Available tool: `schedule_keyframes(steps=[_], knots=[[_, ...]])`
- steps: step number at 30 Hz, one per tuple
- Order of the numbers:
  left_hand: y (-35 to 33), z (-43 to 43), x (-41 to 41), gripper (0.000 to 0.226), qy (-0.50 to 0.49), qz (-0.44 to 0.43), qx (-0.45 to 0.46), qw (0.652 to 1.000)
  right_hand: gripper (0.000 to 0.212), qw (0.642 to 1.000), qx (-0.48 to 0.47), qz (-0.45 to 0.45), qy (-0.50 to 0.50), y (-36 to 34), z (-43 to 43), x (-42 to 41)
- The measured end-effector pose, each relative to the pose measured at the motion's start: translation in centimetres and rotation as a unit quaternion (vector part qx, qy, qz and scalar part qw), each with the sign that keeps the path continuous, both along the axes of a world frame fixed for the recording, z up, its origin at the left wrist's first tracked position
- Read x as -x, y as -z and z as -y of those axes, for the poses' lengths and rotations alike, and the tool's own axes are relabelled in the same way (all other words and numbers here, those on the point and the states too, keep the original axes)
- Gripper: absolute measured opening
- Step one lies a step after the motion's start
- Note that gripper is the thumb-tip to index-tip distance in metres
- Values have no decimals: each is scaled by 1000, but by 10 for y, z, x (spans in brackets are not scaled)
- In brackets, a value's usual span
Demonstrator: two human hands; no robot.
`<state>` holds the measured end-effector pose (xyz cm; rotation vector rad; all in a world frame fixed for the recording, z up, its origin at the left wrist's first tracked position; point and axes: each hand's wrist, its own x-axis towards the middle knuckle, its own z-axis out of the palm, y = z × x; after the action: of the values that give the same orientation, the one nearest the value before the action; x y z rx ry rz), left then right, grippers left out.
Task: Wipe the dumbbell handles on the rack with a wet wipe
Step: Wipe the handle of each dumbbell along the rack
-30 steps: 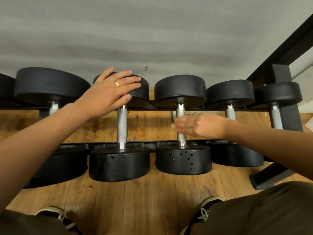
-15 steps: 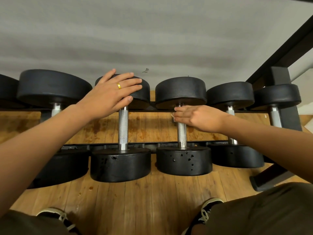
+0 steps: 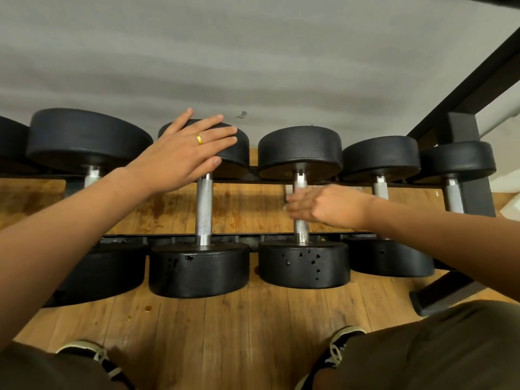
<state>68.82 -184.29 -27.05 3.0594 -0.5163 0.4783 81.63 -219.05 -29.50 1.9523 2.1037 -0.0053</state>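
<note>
Two hands busy: left hand [image 3: 185,153] flat-fingered steadies dumbbell head [image 3: 239,154], right hand [image 3: 323,205] curls round handle [image 3: 300,178] mid-rack [image 3: 135,238]; best wrap wipe fully, stroke end-to-end.

The heads [image 3: 299,149] are matt black, the near ones dotted with small dark pits. The handles [image 3: 204,204] are silver, with a fine cross-hatched knurl along the middle and smooth bright ends. The rack [image 3: 475,201] is black. The floor [image 3: 225,333] is orange-brown wood in long planks, blotched with darker brown stains. The wall [image 3: 253,52] is grey with faint paler bands running across. A gold ring [image 3: 199,139] shines on the left hand [image 3: 180,153]. The shorts [image 3: 422,347] are olive-brown. The shoes [image 3: 334,350] are black with cream laces and soles.
</note>
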Motion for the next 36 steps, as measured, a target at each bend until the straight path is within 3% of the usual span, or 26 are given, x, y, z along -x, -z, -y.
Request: schedule_keyframes(steps=[4, 11, 17, 22, 25, 30, 36], knots=[[0, 0, -1, 53, 3, -1, 8, 1000, 52, 992, 93, -11, -82, 2, 5, 14], [-1, -1, 0, 53, 2, -8, 4, 1000, 61, 999, 16, 51, 7, -11, -12, -3], [-2, -2, 1, 53, 2, -8, -3, 1000, 63, 986, 140, 25, -82, -7, 0, 4], [-2, -1, 0, 53, 4, -7, 1, 1000, 68, 989, 105, 87, 49, -21, -1, -14], [-3, 0, 0, 54, 5, -7, 3, 1000, 74, 985, 133, 86, 73, -17, 2, -2], [-3, -1, 2, 54, 4, -9, 1, 1000, 83, 975, 222, 22, -23, -10, 15, 7], [-3, -1, 0, 55, 6, -11, 3, 1000, 81, 974, 215, 60, -37, -14, 6, 3]])
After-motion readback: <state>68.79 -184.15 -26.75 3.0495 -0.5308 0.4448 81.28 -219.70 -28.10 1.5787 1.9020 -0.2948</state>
